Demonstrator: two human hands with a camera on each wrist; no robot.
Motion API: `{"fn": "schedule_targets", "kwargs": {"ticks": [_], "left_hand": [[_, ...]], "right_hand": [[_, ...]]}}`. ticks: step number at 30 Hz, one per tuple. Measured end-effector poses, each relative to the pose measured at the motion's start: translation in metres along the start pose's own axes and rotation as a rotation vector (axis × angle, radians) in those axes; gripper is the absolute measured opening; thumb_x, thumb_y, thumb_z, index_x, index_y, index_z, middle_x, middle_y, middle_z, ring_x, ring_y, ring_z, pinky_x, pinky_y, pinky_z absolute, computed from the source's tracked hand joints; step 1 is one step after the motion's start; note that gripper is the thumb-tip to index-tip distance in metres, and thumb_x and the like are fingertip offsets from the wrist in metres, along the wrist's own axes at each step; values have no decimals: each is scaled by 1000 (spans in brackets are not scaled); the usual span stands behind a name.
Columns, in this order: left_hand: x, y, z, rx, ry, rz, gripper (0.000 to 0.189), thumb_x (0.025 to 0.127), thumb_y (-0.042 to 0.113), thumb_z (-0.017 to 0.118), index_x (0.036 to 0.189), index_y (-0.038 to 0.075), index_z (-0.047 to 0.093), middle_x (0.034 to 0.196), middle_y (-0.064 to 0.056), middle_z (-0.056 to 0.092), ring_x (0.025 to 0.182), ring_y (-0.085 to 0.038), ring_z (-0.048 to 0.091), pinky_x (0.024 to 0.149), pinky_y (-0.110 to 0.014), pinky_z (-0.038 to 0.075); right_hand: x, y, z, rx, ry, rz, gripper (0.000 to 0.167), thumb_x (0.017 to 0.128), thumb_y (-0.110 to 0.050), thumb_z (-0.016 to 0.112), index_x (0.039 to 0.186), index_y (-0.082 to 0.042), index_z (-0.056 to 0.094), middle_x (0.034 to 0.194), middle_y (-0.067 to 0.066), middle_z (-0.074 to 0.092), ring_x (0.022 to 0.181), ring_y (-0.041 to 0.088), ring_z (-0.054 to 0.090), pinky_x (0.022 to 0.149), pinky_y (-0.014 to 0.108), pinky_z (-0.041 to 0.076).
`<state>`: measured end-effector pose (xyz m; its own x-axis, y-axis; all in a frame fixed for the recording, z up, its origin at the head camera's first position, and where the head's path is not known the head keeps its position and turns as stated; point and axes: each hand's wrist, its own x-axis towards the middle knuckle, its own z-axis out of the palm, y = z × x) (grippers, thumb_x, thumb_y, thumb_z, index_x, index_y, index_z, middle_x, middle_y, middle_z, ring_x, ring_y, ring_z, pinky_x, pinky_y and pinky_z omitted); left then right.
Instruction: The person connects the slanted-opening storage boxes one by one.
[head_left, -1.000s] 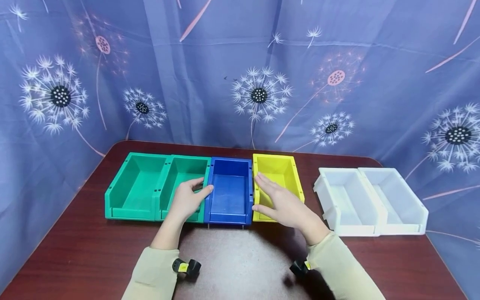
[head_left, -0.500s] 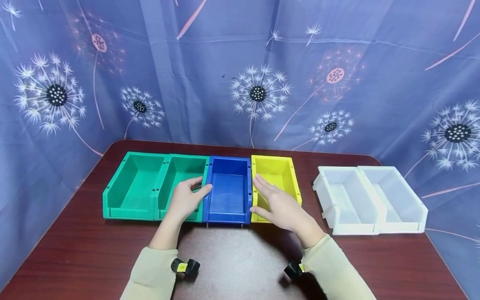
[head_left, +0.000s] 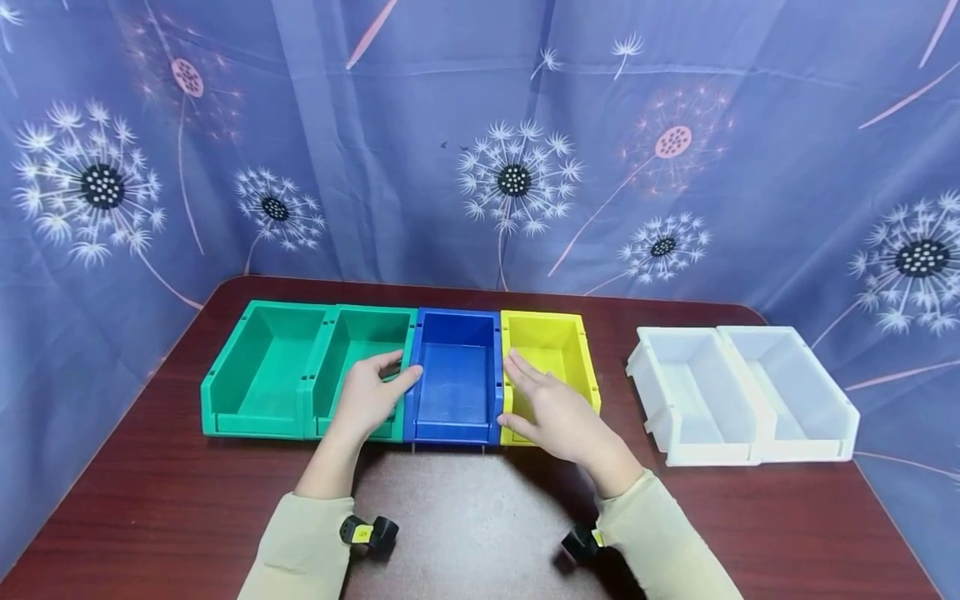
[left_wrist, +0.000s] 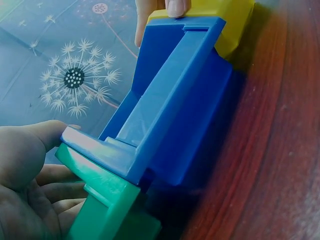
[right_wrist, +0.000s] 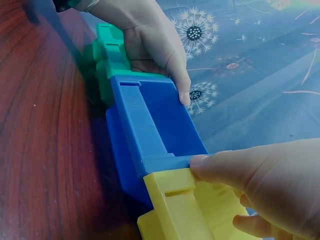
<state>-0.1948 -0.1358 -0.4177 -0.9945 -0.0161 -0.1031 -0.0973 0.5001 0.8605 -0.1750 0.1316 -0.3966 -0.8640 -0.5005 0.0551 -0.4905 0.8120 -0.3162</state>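
A green bin pair [head_left: 255, 425], a blue bin [head_left: 453, 400] and a yellow bin [head_left: 551, 333] stand side by side in a row. My left hand [head_left: 371, 396] has its fingers inside the right green bin and its thumb over the blue bin's left rim, pinching the two adjoining walls. At the other side, my right hand [head_left: 558, 417] holds the yellow bin by its left wall. Its fingers reach into that bin, and in the right wrist view the thumb [right_wrist: 215, 167] lies on the seam with the blue bin. Both bins' side walls meet along this seam.
Two joined white bins [head_left: 757, 417] sit apart at the right of the dark red wooden table [head_left: 135, 500]. A blue curtain [head_left: 405, 167] with dandelion prints hangs behind the table. Black wrist cameras [head_left: 369, 533] are strapped at both sleeves.
The yellow bin has slid left with my right hand, closing the narrow gap beside the blue bin. My left hand keeps its grip. The head view has shifted slightly.
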Motion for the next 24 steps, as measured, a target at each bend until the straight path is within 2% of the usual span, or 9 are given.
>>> {"fn": "schedule_targets", "kwargs": {"ticks": [9,16,20,24], "left_hand": [[0,7,-4,11,5,12,61,91,37,61,140,5,45,135,-16,55,126,-33,50,96,-47,48],[-1,5,2,25,12,15,60,91,37,61,140,5,46,136,-17,53,125,-33,51,97,-47,47],[-3,6,5,46,47,23,62,92,32,60,143,4,40,138,-19,51,121,-35,55,94,-47,49],[-5,9,10,128,115,61,61,93,32,57,145,6,38,140,-19,49,117,-38,56,92,-50,50]], "right_hand": [[0,-6,-6,-49,11,11,78,86,-44,65,147,-7,32,154,7,31,139,23,34,107,48,37],[-5,-1,0,7,23,31,78,87,-44,65,148,-10,31,154,6,30,141,22,32,110,47,33],[-5,6,3,60,43,0,78,87,-48,63,148,-11,32,154,6,31,141,23,32,111,43,32],[-6,13,2,129,72,6,76,87,-52,59,147,-12,35,154,5,32,140,24,33,111,43,33]]}}
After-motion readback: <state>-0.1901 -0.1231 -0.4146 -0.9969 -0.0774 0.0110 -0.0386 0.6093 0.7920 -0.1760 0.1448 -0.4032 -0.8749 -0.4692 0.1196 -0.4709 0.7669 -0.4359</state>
